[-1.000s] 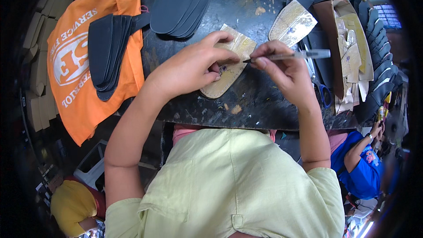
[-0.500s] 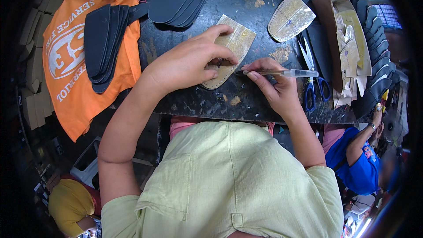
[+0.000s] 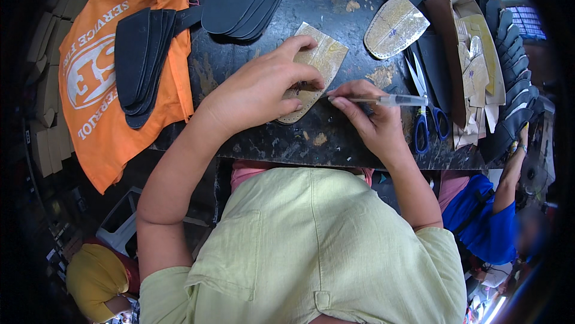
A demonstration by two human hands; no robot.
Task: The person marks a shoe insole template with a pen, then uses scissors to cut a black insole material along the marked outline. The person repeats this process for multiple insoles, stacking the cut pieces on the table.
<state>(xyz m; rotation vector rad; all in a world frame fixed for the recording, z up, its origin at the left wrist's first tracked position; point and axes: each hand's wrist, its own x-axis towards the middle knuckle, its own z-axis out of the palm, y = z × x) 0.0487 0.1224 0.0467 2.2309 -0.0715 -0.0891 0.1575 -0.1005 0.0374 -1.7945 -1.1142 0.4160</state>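
Note:
A gold-tan template point(image 3: 326, 54) with a rounded end and small holes along its edge lies slanted on the dark table. My left hand point(image 3: 263, 84) spreads over it, fingers apart, fingertips and thumb pressing it down. What lies beneath the template is hidden. In my right hand point(image 3: 374, 120) a clear-barrelled pen point(image 3: 404, 100) is pinched, its tip end at the template's right edge. A second, similar template point(image 3: 396, 24) rests farther back on the right. Blue-handled scissors point(image 3: 421, 117) lie just right of my right hand.
Stacked black pieces point(image 3: 242, 0) lie at the back; more black pieces point(image 3: 141, 60) rest on an orange cloth point(image 3: 90, 126) at left. A brown box point(image 3: 443, 42) of cut scraps stands right, beside a row of black pieces point(image 3: 515, 78). A person in blue point(image 3: 488, 222) is beyond the table's right end.
The pen has swung slightly, its rear end a little lower and closer in. My left hand stays on the template. The person in blue has shifted an arm.

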